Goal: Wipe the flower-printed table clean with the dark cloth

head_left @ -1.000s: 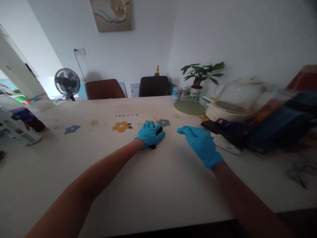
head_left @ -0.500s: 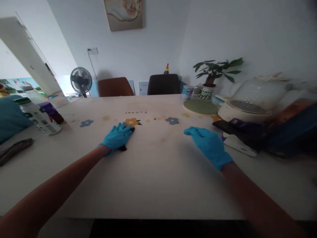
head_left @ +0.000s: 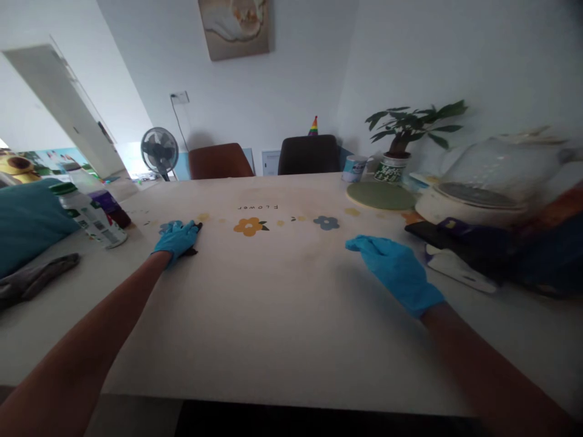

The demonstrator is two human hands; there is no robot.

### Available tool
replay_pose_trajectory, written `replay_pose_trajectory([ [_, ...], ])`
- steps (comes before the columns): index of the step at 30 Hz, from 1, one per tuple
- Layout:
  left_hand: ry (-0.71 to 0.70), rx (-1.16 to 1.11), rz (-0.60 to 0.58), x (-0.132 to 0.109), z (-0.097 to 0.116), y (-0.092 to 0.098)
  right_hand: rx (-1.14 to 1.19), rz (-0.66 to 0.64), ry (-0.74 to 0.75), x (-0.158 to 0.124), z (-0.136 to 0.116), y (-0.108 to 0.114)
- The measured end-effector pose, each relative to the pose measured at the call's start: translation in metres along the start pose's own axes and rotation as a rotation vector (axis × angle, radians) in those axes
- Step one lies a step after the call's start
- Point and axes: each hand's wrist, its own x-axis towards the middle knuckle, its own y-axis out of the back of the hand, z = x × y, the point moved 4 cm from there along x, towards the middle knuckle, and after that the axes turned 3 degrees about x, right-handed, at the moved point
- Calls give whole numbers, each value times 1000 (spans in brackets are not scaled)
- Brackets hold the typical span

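Left hand [head_left: 175,240], blue-gloved, lies palm down over a black cloth [head_left: 192,250] on the white worktop [head_left: 255,321]; edges of the cloth show past the fingers, but whether they grip it or only press, cannot tell. Right hand [head_left: 394,270], same glove, fingers drawn together and closed, held just above the worktop, well apart from the left. Between the hands, slightly beyond: printed orange flower [head_left: 241,228] and blue flower [head_left: 327,223]. Left of the left hand: white bottle [head_left: 93,217] with green cap, tilted in view; nearer the wearer, a crumpled grey cloth [head_left: 40,278]. Beyond the right hand: round green mat [head_left: 381,196], potted plant [head_left: 392,168] behind it. Just right of that hand: white object [head_left: 460,268], blurred.
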Motion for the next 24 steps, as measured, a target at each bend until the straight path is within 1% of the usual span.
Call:
replay_pose_trajectory([
  [1,36,-34,-15,-1,3,0,0,2,2,0,0,0],
  [3,54,-94,-43,-6,14,-2,-6,2,8,-1,-1,0],
  [5,-2,-130,-52,-13,34,-4,-9,7,17,-2,-3,0],
  [6,-55,-143,-45,-17,48,-5,-9,17,20,-2,-4,1],
  [8,-186,-191,-23,-28,82,-6,1,40,15,-2,-5,3],
  [11,-387,-307,-3,-44,139,-7,13,51,-1,-1,-3,6],
  [13,-499,-370,-13,-51,177,-6,25,52,15,1,-2,7],
  [16,-626,-413,-56,-57,234,0,53,107,63,4,1,10],
  [18,-650,-432,-90,-58,273,6,66,146,75,7,4,13],
  [21,-607,-472,-105,-59,328,16,47,172,59,10,7,18],
  [24,-612,-463,-94,-68,375,18,1,171,48,11,9,21],
])
